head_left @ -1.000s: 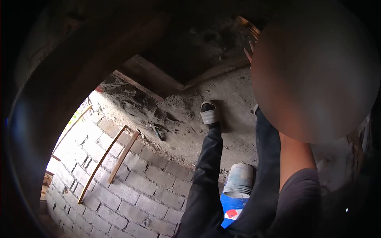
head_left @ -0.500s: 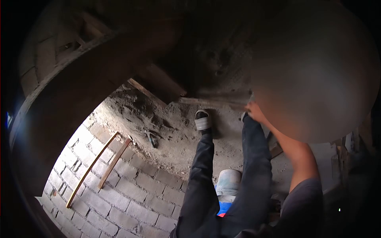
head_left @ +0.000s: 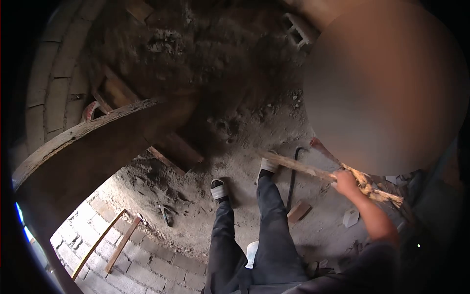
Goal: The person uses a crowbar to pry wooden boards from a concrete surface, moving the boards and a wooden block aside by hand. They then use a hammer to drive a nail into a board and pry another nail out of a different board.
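My right hand (head_left: 345, 183) is closed round a rough length of wood (head_left: 303, 167), whose far end reaches left above my sandalled foot (head_left: 267, 165). Just beyond the hand lies a splintered, pale piece of wood (head_left: 382, 195); whether the hand touches it I cannot tell. A dark curved bar (head_left: 293, 181) rests on the ground between my right leg and the hand, with a reddish block (head_left: 299, 211) at its lower end. My left hand does not show. A large blurred disc hides the upper right.
A hammer-like tool (head_left: 166, 214) lies on the dirt at left. Two wood strips (head_left: 122, 245) lean on the block wall (head_left: 147, 259). A large board (head_left: 83, 128) crosses the upper left. A hollow block (head_left: 299, 30) sits at the top, and a bucket (head_left: 251, 254) shows between my legs.
The view has shifted, showing more ground ahead and at right. The wood in my right hand now shows more clearly, and the curved bar and reddish block have come into fuller view.
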Demonstrator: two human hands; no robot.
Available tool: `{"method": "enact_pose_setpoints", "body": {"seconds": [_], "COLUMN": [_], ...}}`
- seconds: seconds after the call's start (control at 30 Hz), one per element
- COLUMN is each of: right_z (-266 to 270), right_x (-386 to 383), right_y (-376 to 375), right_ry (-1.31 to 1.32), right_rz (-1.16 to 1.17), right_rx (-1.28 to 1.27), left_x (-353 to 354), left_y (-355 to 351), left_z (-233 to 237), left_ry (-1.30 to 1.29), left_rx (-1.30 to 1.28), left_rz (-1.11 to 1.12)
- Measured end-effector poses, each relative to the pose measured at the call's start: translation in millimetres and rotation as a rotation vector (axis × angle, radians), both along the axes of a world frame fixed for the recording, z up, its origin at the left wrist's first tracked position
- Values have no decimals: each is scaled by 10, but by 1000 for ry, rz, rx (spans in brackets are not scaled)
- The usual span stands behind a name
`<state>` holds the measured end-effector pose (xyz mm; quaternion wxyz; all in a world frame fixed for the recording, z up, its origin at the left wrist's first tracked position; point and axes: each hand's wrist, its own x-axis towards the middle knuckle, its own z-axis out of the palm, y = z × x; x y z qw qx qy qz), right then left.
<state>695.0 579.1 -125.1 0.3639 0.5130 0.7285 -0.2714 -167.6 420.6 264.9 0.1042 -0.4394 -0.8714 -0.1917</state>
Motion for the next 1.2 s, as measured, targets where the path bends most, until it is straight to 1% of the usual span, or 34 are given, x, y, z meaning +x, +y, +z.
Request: {"method": "enact_pose_setpoints", "body": {"seconds": [0.07, 0.13, 0.23, 0.27, 0.33, 0.37, 0.4, 0.47, 0.5, 0.53, 0.6, 0.67, 0.73, 0.77, 0.8, 0.83, 0.87, 0.9, 0.93, 0.97, 1.0, 1.03, 1.07, 1.1, 1.13, 1.17, 1.2], "right_z": [287, 635, 997, 1114, 1214, 1232, 1254, 1456, 1526, 1571, 1586, 1434, 1196, 1135, 1069, 999, 1093, 945, 878, 703, 679, 702, 918, 1108, 1465, 1742, 1998], "right_x": [54, -88, -228, -297, -367, -401, -463, -844, -1044, -1270, -1790, -2370, -2873, -3206, -3488, -3752, -3945, -4077, -4085, -4023, -3835, -3682, -3525, -3318, -3141, -2980, -2862], "right_y": [299, 670, 1172, 1304, 1600, 1736, 1903, 2287, 2466, 2677, 3185, 3626, 3748, 3648, 3394, 2999, 2466, 1956, 1345, 725, 179, -325, -745, -1161, -1417, -1628, -1726], "right_ry": [31, -11, 126, 174, 229, 363, 501, 535, 575, 617, 611, 360, 360, 398, 595, 688, 721, 767, 802, 800, 923, 911, 928, 887, 885, 864, 862], "right_rz": [-4, -112, -114, -123, -123, -119, -114, -147, -131, -116, -81, -11, 178, 124, 137, 155, 226, 207, 249, 269, 157, 6, -146, -339, -408, -414, -417], "right_rx": [88, 99, 235, 296, 332, 423, 515, 492, 548, 605, 652, 837, 1077, 1088, 1053, 1022, 1004, 861, 666, 506, 156, -88, -241, -335, -381, -405, -384], "left_x": [-107, -202, -398, -595, -865, -503, -287, -71, -104, -8, 178, 395, 488, 532, 623, 712, 762, 770, 901, 991, 967, 1216, 1410, 1666, 1961, 2236, 2413], "left_y": [-12, -35, -101, -191, -341, -183, -69, 13, -35, -16, 95, 190, 232, 245, 264, 311, 323, 281, 294, 273, 154, 218, 217, 193, 187, 180, 85], "left_z": [-9, 1, -16, -116, -252, -229, -217, -220, -196, -145, -184, -152, -142, -128, -121, -116, -104, -84, -68, -37, -100, -43, 31, 8, 116, 193, 107], "left_ry": [-20, -36, -53, -174, -412, -321, -313, -236, -172, -263, -195, -170, -158, -156, -159, -123, -89, -47, 40, 32, 13, -51, -89, -168, -97, -184, -184], "left_rx": [-6, -13, -9, 7, 42, 79, 91, 51, 0, -42, 43, 40, 60, 55, 54, 51, 48, -26, -8, -42, -83, -40, -140, -102, -113, -132, -126], "left_rz": [-1, -4, 2, -61, -187, -135, -130, -124, -122, -110, -137, -165, -144, -133, -133, -144, -156, -158, -171, -182, -187, -233, -208, -198, -265, -282, -322]}}
